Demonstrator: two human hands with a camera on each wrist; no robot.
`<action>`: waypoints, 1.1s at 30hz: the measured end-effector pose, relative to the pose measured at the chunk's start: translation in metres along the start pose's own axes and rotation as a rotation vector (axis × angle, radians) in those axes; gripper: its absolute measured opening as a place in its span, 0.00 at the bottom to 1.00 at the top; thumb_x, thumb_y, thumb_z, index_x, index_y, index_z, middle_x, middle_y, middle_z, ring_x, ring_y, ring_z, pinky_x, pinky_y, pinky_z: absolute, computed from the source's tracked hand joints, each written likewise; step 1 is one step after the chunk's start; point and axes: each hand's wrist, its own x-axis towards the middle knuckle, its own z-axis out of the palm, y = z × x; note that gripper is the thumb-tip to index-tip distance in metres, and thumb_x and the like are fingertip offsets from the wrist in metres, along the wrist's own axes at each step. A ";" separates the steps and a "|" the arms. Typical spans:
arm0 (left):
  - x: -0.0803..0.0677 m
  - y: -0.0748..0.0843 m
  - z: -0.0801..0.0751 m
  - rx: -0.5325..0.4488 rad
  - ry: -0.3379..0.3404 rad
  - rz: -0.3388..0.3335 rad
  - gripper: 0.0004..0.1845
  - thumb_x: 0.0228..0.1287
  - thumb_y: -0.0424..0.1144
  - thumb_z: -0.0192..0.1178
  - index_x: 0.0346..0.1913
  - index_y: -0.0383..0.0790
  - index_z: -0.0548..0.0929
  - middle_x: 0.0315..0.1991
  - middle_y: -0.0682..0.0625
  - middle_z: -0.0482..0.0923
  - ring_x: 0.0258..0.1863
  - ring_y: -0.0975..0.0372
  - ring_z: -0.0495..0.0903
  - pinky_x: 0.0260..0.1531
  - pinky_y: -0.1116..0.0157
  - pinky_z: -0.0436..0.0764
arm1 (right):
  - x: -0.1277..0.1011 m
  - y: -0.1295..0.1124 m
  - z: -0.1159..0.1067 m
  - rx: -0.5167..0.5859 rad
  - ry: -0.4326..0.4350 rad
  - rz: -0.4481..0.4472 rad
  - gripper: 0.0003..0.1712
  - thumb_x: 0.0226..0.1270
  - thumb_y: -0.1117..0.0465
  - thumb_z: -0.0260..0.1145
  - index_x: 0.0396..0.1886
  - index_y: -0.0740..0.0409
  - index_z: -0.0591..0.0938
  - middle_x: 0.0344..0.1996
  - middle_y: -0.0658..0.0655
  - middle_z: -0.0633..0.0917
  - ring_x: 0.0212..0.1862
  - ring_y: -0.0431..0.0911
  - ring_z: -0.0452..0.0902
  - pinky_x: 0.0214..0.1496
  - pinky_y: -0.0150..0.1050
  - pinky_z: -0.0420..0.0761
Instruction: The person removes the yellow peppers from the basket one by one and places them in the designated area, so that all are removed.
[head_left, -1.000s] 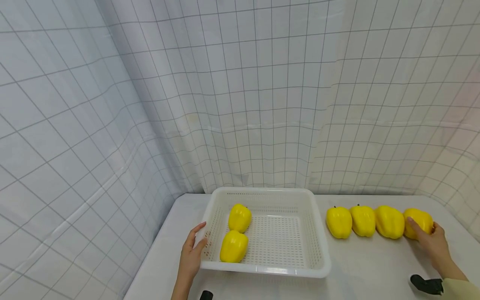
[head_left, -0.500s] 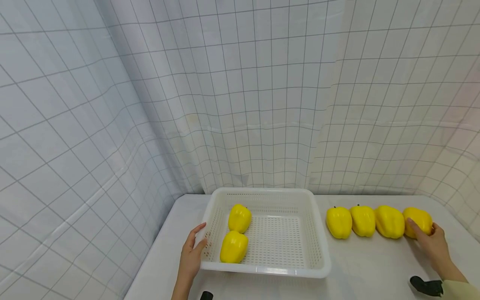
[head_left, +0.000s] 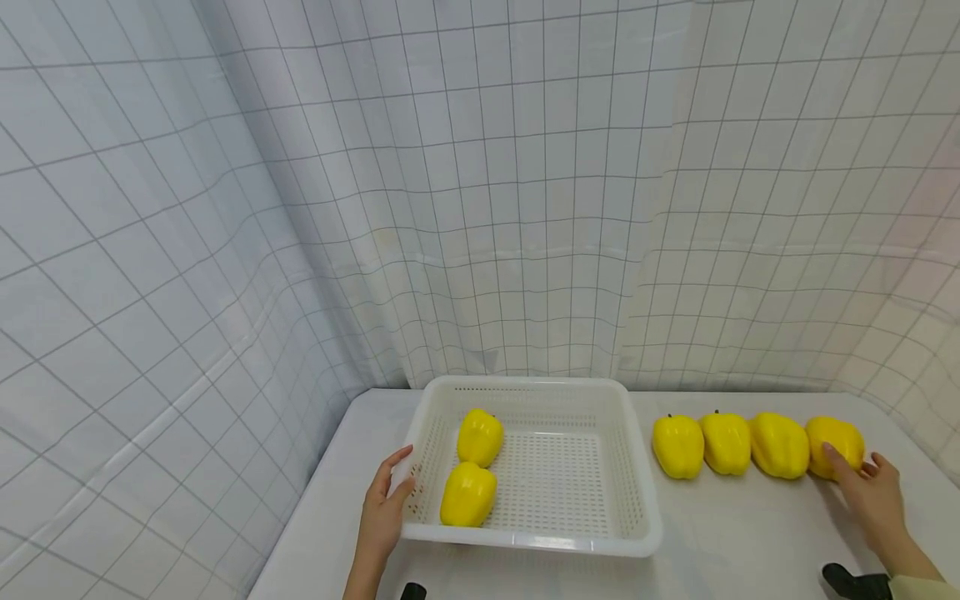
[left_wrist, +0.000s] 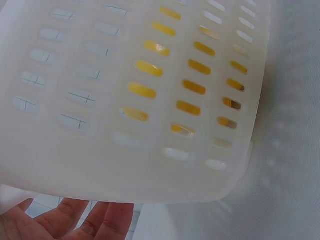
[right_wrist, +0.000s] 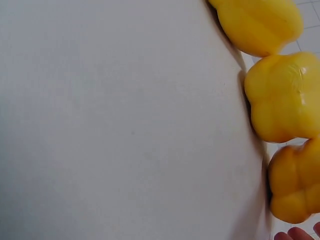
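1. Your left hand (head_left: 384, 514) rests against the near-left corner of the white perforated basket (head_left: 637, 508); the fingers lie nearly straight along its outer wall, the thumb up at the rim, gripping nothing.
2. In the left wrist view your fingertips (left_wrist: 75, 220) show just under the basket wall (left_wrist: 75, 150), flat rather than curled, and yellow shows through the slots beyond them.
3. Just past those fingers, inside the basket, lie two yellow bell peppers: the nearer pepper (head_left: 467, 493) close behind the wall that you touch, the farther pepper (head_left: 480, 436) right behind it, the two touching.
4. Your right hand (head_left: 870, 497) lies on the white table (head_left: 742, 533), fingers loosely extended; the fingertips touch the near side of the end pepper (head_left: 836, 438) but do not close round it.
5. To the left of those fingers three more yellow peppers (head_left: 726, 443) stand side by side with the end pepper, each touching the next, the row running toward the basket.
6. The right wrist view shows three peppers (right_wrist: 282, 97) in a row along the table edge and only the tips of your fingers (right_wrist: 295, 233) at the bottom.
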 end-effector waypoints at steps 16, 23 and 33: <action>-0.001 0.000 -0.001 -0.005 -0.008 -0.002 0.24 0.68 0.28 0.49 0.67 0.39 0.68 0.67 0.38 0.62 0.62 0.47 0.65 0.57 0.48 0.66 | 0.000 0.003 0.024 0.259 0.518 -0.207 0.28 0.64 0.49 0.61 0.63 0.42 0.68 0.44 0.34 0.60 0.43 0.29 0.56 0.51 0.29 0.57; -0.001 -0.001 -0.001 -0.008 -0.006 0.004 0.24 0.68 0.28 0.50 0.66 0.39 0.69 0.67 0.38 0.62 0.63 0.47 0.64 0.59 0.46 0.63 | -0.022 -0.023 0.038 0.410 0.501 -0.306 0.20 0.63 0.57 0.65 0.55 0.42 0.74 0.42 0.37 0.64 0.38 0.28 0.61 0.44 0.19 0.63; 0.001 -0.003 -0.001 -0.010 -0.010 0.005 0.24 0.68 0.28 0.49 0.67 0.40 0.69 0.67 0.38 0.62 0.63 0.47 0.63 0.58 0.47 0.64 | -0.073 -0.073 0.062 0.371 0.423 -0.424 0.11 0.68 0.60 0.60 0.49 0.49 0.78 0.39 0.39 0.72 0.39 0.34 0.65 0.39 0.20 0.66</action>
